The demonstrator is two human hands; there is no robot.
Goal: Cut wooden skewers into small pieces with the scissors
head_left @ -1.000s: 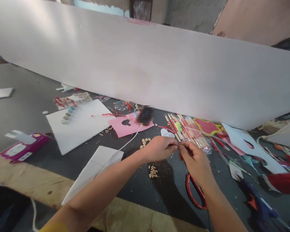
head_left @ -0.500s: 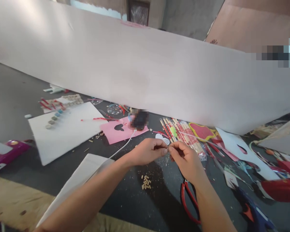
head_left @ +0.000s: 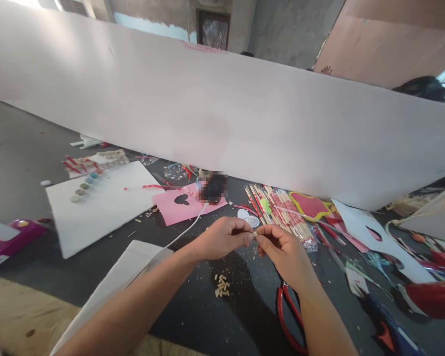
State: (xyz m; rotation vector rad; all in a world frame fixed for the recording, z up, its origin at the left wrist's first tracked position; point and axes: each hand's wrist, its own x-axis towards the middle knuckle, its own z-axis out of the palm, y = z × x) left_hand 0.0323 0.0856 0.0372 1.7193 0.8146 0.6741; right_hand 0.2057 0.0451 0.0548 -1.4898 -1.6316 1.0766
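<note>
My left hand and my right hand meet fingertip to fingertip above the dark table. Between them is a tiny pale piece, which looks like a cut bit of wooden stick and is mostly covered by the fingers. Below my hands lies a small pile of short wooden stick pieces, with crumbs scattered round it. Red-handled pliers lie under my right forearm, their head hidden. White paper cut-outs and a bundle of wrapped chopsticks sit just beyond my fingers.
A tall white board stands across the back. At left are a white sheet with small paint pots and a magenta device. Pink paper bears a blurred dark item with a white cable. A blue glue gun lies at right.
The view has turned a little, shifting the table things leftward and down. Both hands stay pinched together, and the pale piece now shows between the fingertips.
</note>
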